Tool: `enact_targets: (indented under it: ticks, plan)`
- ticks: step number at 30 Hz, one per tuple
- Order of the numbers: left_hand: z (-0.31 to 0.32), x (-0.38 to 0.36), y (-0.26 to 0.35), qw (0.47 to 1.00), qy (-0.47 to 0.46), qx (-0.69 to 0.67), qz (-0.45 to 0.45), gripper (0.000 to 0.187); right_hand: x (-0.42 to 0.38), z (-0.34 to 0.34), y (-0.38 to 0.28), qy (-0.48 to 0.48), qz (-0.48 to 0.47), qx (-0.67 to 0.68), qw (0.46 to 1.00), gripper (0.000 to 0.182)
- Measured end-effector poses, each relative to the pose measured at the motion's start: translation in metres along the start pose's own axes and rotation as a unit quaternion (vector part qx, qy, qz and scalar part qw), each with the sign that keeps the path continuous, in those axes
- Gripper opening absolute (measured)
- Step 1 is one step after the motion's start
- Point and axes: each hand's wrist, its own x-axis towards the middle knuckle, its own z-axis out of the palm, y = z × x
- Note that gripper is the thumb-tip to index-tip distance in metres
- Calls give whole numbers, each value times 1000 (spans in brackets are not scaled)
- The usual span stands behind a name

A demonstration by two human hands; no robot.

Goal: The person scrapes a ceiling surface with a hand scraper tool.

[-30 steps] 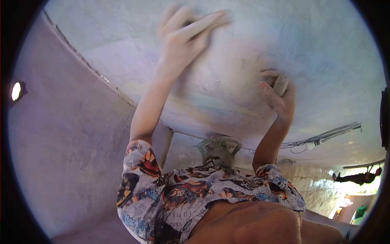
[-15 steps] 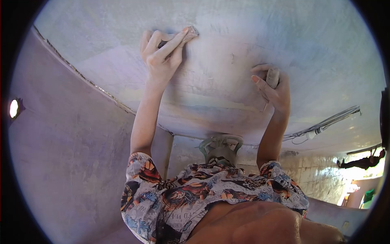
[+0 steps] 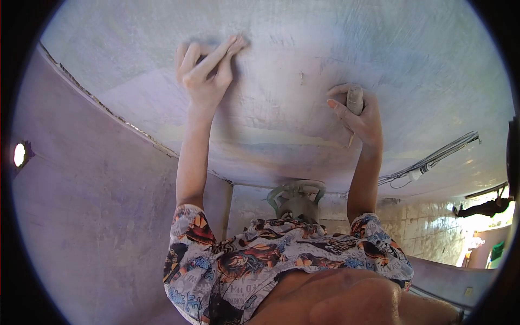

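Note:
My left hand [image 3: 206, 70] is against a pale, streaked plaster surface [image 3: 276, 108] at the upper left. Its fingers are closed on a small dusty piece [image 3: 238, 45], partly hidden by the fingertips. To the right, my right hand [image 3: 362, 111] is wrapped round a rounded grey handle [image 3: 355, 99]. The handle's far end is hidden, and a thin edge shows below the palm. A small mark sits on the plaster between both hands.
A greenish metal cylinder top with a ring handle [image 3: 297, 201] is beyond my patterned shirt [image 3: 260, 249]. Bundled cables [image 3: 433, 160] run along the right. A person in dark clothes [image 3: 485, 208] is near a bright opening. A purple wall [image 3: 97, 189] and a lamp [image 3: 20, 155] are at left.
My left hand has shifted slightly left, and the piece in it shows less. My right hand also sits a little further left, still round the handle.

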Motion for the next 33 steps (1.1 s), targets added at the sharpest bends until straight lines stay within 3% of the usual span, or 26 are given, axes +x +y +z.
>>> enact_targets:
  ticks: [3,5,7,12,15,17,19,21,22,23,24,26,28,30,31,33]
  plan:
    - [30,42,25,995,9,-26,93,37,3,4,0,8,-26,25,999,16]
    - [42,63,43,990,-7,-43,131,38,-1,-1,-1,11,27,30,999,16]
    - [43,76,54,981,-37,-49,186,38,-3,-4,5,12,15,32,999,16]
    - [1,34,-11,992,0,-13,123,39,-1,-2,1,-2,21,3,1000,15]
    - [-4,28,-9,996,6,40,84,39,-1,-1,-2,-11,-1,3,1000,16]
    - [21,45,5,994,18,-17,107,40,1,2,-5,-14,-3,0,1000,17]
    - [49,70,37,987,0,-65,150,42,2,4,-4,0,-1,4,1000,17]
    - [73,82,33,953,-44,5,300,62,0,2,-3,18,3,11,1000,17]
    - [69,78,33,952,-46,6,302,62,0,-3,-3,16,17,23,999,16]
    - [63,70,36,970,-21,-23,242,47,-1,-5,-2,17,31,35,999,16]
    - [56,65,39,982,4,-54,181,44,-2,-5,0,22,31,38,999,16]
    - [33,30,13,990,-24,-14,138,46,1,-5,2,14,15,33,999,15]
    - [17,1,-9,995,6,-7,104,41,6,0,8,26,21,34,999,14]
    - [3,-35,-24,1000,11,8,-2,31,2,6,20,36,38,39,998,14]
    - [-5,-49,-23,1000,5,8,-5,31,0,9,28,37,24,5,999,14]
    - [-27,-76,-10,969,-90,58,-223,20,-5,13,41,42,4,-29,999,15]
